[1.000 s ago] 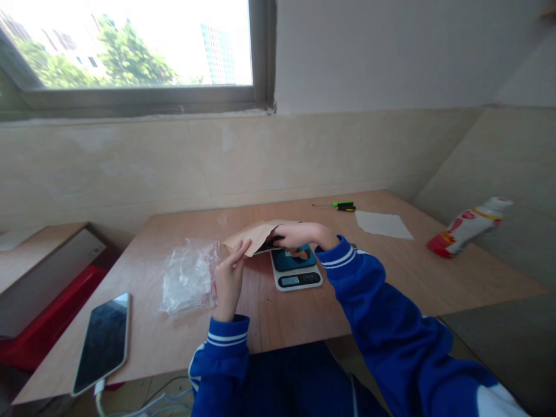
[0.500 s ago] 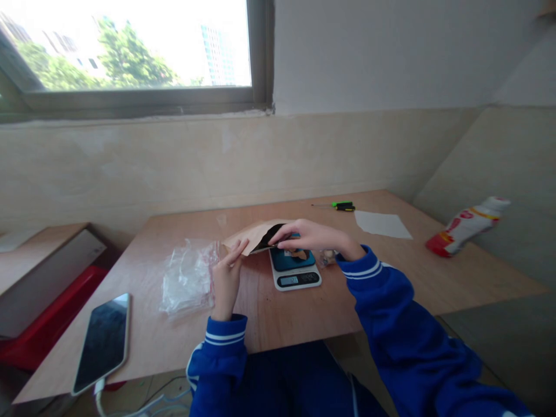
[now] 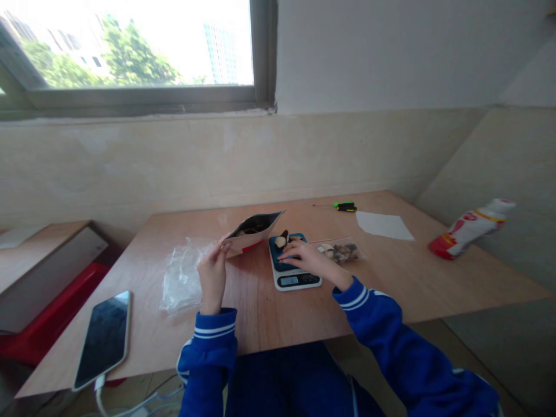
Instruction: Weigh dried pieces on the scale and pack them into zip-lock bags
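Note:
My left hand (image 3: pixel 212 278) grips the left edge of a brown paper pouch (image 3: pixel 249 246), tilted above the table with its mouth open. Dark dried pieces (image 3: pixel 258 225) show inside. My right hand (image 3: pixel 306 256) is over the blue platform of a white kitchen scale (image 3: pixel 277 282), fingers pinched together near its surface; whatever they hold is too small to make out. Pale and dark pieces, like dried mushrooms (image 3: pixel 281 241), lie on the platform just beyond my fingers. To the right, partly behind my right hand, a clear zip bag (image 3: pixel 343 250) holds similar pieces.
Clear plastic bags (image 3: pixel 185 278) lie left of my left hand. A phone (image 3: pixel 104 339) with a cable rests at the left edge. Screwdrivers (image 3: pixel 345 206), white paper (image 3: pixel 384 225) and a leaning red-and-white bottle (image 3: pixel 471 229) are farther right.
My right hand has moved from the pouch mouth down to the scale. The pouch has shifted left and tipped, showing its contents; the scale's pieces and the zip bag are more visible.

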`<action>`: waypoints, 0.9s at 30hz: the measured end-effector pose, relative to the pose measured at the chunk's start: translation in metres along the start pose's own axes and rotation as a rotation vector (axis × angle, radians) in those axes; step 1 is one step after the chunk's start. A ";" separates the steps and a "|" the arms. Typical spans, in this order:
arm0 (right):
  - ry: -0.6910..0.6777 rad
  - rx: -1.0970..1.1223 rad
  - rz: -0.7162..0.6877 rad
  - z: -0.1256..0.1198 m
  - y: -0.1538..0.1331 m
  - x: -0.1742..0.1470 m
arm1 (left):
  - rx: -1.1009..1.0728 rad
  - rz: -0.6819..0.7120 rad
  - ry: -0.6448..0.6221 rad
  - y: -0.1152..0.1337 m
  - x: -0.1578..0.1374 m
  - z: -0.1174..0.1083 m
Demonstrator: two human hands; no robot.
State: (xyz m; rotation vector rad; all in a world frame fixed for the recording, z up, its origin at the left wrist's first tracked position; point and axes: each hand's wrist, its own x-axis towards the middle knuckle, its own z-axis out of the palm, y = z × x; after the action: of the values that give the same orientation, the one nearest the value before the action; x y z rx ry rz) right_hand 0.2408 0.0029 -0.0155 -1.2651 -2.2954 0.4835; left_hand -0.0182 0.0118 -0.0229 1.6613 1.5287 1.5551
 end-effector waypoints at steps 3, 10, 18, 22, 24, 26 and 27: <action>0.020 -0.226 -0.042 0.017 0.012 -0.002 | -0.003 0.003 -0.002 -0.001 -0.001 0.000; 0.099 -0.175 -0.118 0.006 0.011 -0.010 | -0.016 0.024 0.004 -0.002 -0.002 0.001; 0.392 0.176 -0.279 -0.053 -0.054 0.008 | -0.057 0.058 -0.066 -0.004 -0.014 0.001; 0.201 -0.071 -0.334 -0.047 -0.065 0.022 | -0.067 0.055 -0.089 -0.004 -0.019 0.001; 0.078 -0.179 -0.302 -0.039 -0.066 0.027 | -0.072 0.052 -0.105 -0.003 -0.021 0.000; -0.006 -0.231 -0.232 -0.034 -0.066 0.032 | -0.079 0.047 -0.138 -0.002 -0.023 -0.001; -0.030 -0.243 -0.190 -0.031 -0.064 0.034 | -0.083 0.044 -0.154 -0.002 -0.024 -0.001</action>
State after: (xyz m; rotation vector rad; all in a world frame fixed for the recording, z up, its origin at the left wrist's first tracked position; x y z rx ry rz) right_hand 0.1984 0.0012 0.0512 -1.1358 -2.5280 0.1624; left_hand -0.0146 -0.0090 -0.0346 1.7353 1.3402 1.4548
